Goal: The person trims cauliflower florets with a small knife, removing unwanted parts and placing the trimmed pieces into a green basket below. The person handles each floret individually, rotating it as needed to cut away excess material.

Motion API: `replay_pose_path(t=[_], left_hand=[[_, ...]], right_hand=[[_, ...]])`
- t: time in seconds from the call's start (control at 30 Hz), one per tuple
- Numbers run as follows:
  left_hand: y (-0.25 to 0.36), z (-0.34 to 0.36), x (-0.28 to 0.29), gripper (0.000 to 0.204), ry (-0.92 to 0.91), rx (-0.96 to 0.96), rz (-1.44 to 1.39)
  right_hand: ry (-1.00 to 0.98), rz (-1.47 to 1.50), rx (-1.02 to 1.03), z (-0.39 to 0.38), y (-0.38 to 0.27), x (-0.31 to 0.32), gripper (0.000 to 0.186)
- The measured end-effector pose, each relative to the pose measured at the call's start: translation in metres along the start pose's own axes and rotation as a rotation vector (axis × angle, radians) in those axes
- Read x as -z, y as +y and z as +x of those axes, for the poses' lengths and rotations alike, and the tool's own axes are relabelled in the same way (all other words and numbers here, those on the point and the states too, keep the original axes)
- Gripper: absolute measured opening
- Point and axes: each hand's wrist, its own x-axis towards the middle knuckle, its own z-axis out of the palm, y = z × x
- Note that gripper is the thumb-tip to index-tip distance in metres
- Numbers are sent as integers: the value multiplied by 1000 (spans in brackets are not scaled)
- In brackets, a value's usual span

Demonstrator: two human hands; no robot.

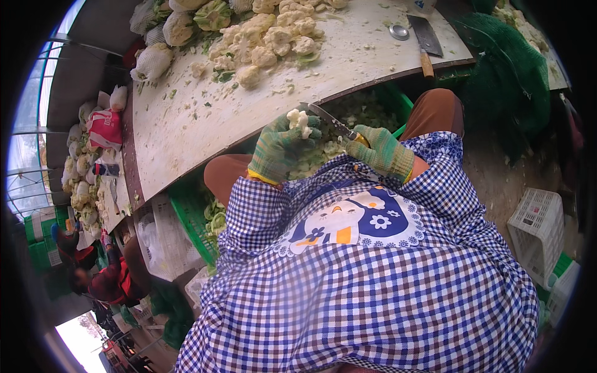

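Both hands wear green knitted gloves over the near edge of the table. A small cauliflower floret (300,122) is pinched in my left hand (277,148), its pale stem upward. My right hand (384,151) is closed round the yellow handle of a knife (334,119). The dark blade points up and left toward the floret, its tip close to the left fingers; whether it touches the floret I cannot tell. Below my hands, a green crate (403,107) between my knees holds cauliflower pieces and trimmings (367,110).
Cut florets (267,43) are heaped on the white table (180,137), with netted whole cauliflowers (152,62) at its far left. A cleaver (426,38) and a round metal lid (398,32) lie at the right. Another person (115,273) works at the lower left. White crates (536,230) stand right.
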Motion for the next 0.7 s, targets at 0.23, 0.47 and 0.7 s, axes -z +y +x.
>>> replay_pose_path(t=[0.23,0.47,0.7], left_hand=[[0,-2,12,48,-121,78,-117],[-2,-2,15,57,-164,142,-112],[-11,0,2,57,-173,163,-222]], right_hand=[[-137,-290,-72,-3,-43,12,33],[-194,-407,-140,-1,-45,0,37],[-182,-475,-201,6,-27,-21,39]])
